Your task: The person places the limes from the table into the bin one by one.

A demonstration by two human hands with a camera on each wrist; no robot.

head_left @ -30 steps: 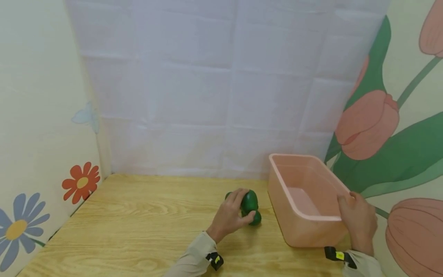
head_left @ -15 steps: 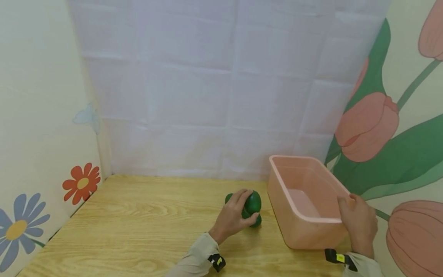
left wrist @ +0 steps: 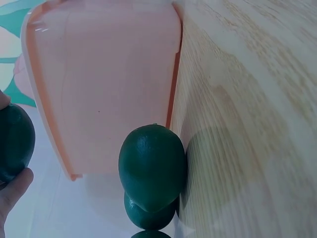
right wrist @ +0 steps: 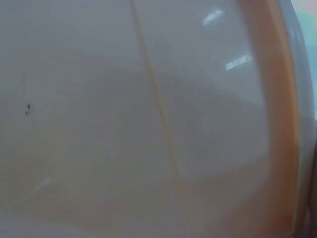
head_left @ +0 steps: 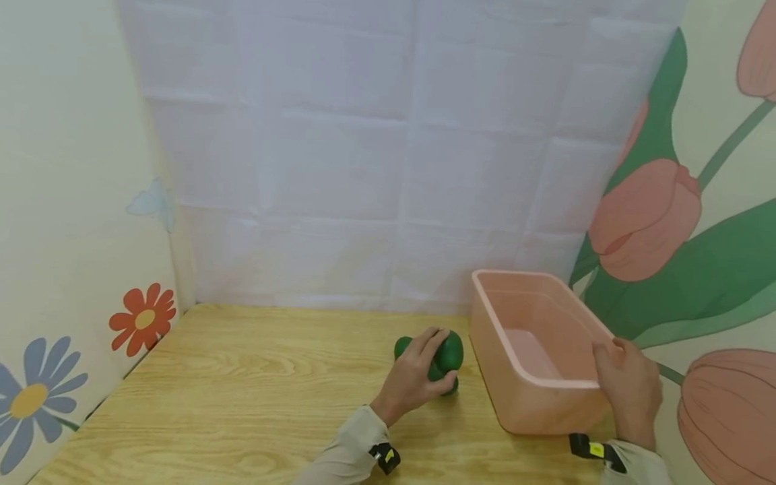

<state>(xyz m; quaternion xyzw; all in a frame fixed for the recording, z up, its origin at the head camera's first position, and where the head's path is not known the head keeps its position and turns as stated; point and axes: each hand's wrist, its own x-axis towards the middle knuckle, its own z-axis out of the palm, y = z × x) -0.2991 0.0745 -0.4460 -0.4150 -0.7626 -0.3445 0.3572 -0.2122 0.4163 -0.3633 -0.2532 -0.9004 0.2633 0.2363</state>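
Observation:
My left hand [head_left: 407, 378] grips a smooth dark green lime [head_left: 451, 350], thumb on one side and fingers on the other. In the left wrist view this held lime [left wrist: 15, 141] is lifted off the table. Below it, another green lime [left wrist: 152, 166] with a pointed tip rests on the wood, and more limes line up behind it. One lime [head_left: 402, 345] shows past my left fingers in the head view. My right hand [head_left: 630, 394] holds the near right rim of a pink plastic bin [head_left: 554, 407]. The right wrist view is filled by the bin's wall [right wrist: 99, 124].
The wood-grain table [head_left: 242, 404] stretches to the left of the hands. A white sheet [head_left: 339, 168] hangs along its back edge. A wall with painted tulips [head_left: 642, 222] stands close on the bin's right.
My left hand has shifted slightly right, toward the bin, with the lime in its grip. More of the lime behind it shows now. My right hand and the bin have stayed in place.

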